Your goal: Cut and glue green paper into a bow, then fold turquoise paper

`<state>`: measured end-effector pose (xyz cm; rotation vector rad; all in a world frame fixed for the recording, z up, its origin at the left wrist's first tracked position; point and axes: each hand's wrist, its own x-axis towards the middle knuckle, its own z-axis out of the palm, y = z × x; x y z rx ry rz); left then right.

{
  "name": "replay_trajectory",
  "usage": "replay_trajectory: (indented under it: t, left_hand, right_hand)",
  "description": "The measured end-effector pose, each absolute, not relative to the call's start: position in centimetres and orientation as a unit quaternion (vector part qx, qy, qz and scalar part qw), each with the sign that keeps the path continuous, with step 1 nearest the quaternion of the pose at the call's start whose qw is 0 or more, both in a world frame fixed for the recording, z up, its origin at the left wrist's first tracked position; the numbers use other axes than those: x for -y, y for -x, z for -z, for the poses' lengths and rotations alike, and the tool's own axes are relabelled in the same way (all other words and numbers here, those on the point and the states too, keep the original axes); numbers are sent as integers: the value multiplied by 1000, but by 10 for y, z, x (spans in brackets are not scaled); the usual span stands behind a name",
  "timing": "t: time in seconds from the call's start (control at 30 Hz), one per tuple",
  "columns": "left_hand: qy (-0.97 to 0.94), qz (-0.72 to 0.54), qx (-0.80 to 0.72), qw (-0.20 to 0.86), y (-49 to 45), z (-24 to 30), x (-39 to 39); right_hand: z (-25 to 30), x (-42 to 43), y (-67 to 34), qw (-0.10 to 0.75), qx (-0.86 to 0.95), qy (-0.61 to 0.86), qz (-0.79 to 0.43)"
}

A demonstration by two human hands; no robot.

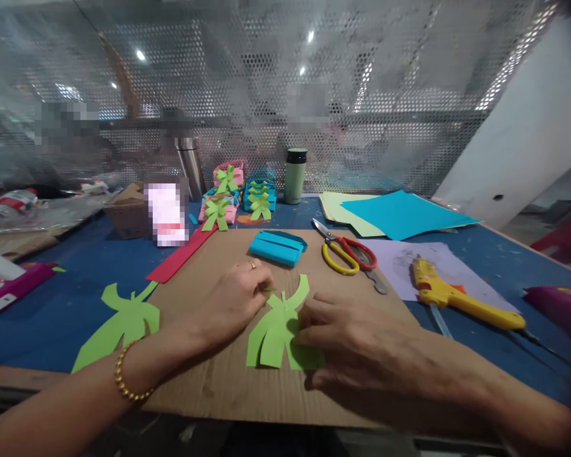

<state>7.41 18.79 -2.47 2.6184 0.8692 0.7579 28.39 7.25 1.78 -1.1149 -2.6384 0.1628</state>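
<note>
A green paper cut-out (276, 330) shaped like a bow lies on a brown cardboard sheet (228, 381). My left hand (233, 301), with a ring and a gold bracelet on its wrist, pinches the cut-out's upper left tip with closed fingers. My right hand (352, 343) rests on the cut-out's right side, fingers bent and pressing the paper down. A folded blue paper piece (278, 247) lies just beyond both hands.
A second green cut-out (124, 324) lies at the left. Red-and-yellow scissors (345, 254), a yellow glue gun (457, 298), a red paper strip (181, 257), coloured paper sheets (400, 216), a green bottle (295, 176) and finished paper baskets with green bows (240, 193) surround the cardboard.
</note>
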Motion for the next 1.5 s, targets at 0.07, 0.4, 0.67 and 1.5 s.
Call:
replay_trajectory:
  t: [0.07,0.4,0.67,1.5]
  left_hand:
    - [-927,-258,-266,56,-71,26,-186]
    - [-946,-250,-131,-157,-72,29,-180]
    - [-935,-247,-120,-223,-71,34,-181]
    - [-937,-185,-105,-276,-70,28,-171]
  right_hand:
    - [-19,-76,-288,114,903,395,-128]
    - [-1,-77,-295,147,894,381,-185]
    - [8,-79,-297,152,895,374,-188]
    - [28,-87,-292,249,863,427,-106]
